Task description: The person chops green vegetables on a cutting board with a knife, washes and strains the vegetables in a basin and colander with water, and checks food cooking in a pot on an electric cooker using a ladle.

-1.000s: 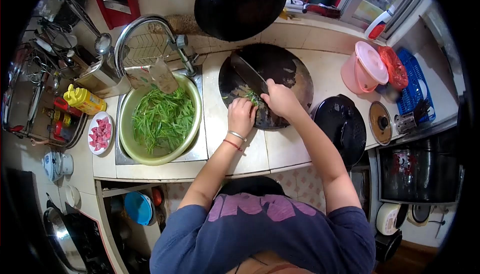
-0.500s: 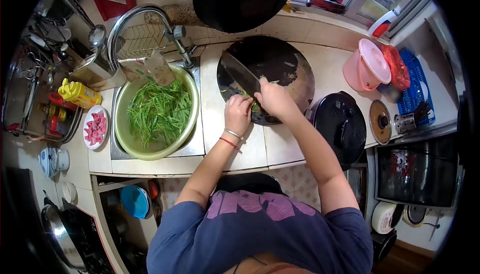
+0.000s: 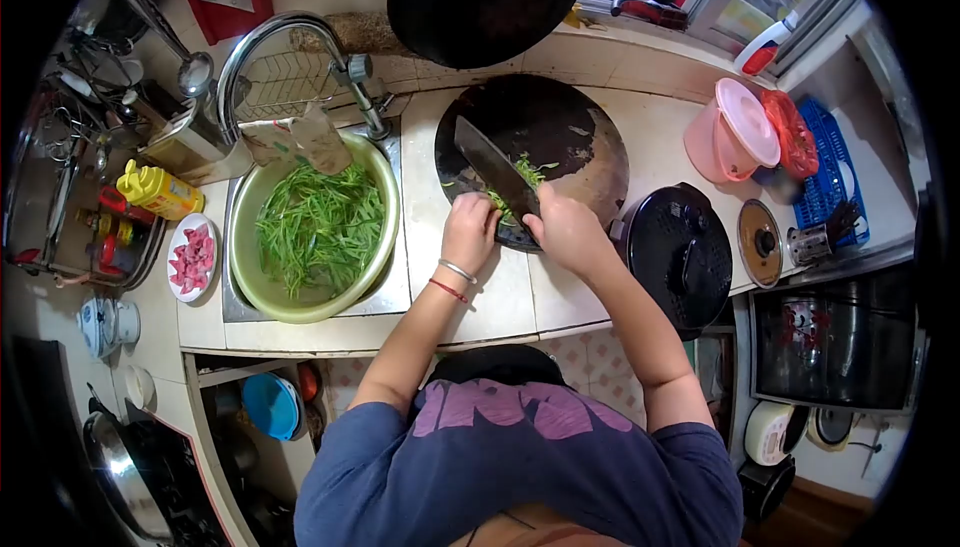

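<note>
My right hand (image 3: 566, 231) is wrapped round the handle of a cleaver (image 3: 492, 161), whose dark blade slants up and left over a round, dark chopping board (image 3: 590, 169). Cut green leafy pieces (image 3: 530, 169) lie along the blade's right side. On the board's near left edge, my left hand (image 3: 468, 237) has its fingers curled over green stems (image 3: 499, 204), close to the blade. Much of that bunch is hidden by the fingers and blade. Left of the board, a pale green basin (image 3: 241, 262) in the sink is full of long leafy greens (image 3: 318, 227).
A white plate (image 3: 180, 289) of pink meat pieces sits left of the basin, by a yellow bottle (image 3: 160, 190). The tap (image 3: 290, 19) arches over the basin. Right of the board stand a black cooker (image 3: 682, 247) and a pink bucket (image 3: 725, 139). A dark pan (image 3: 485, 2) hangs behind.
My right hand and the cleaver have shifted right and nearer to me. More cut greens now show beside the blade. My left hand has moved slightly left, staying on the greens.
</note>
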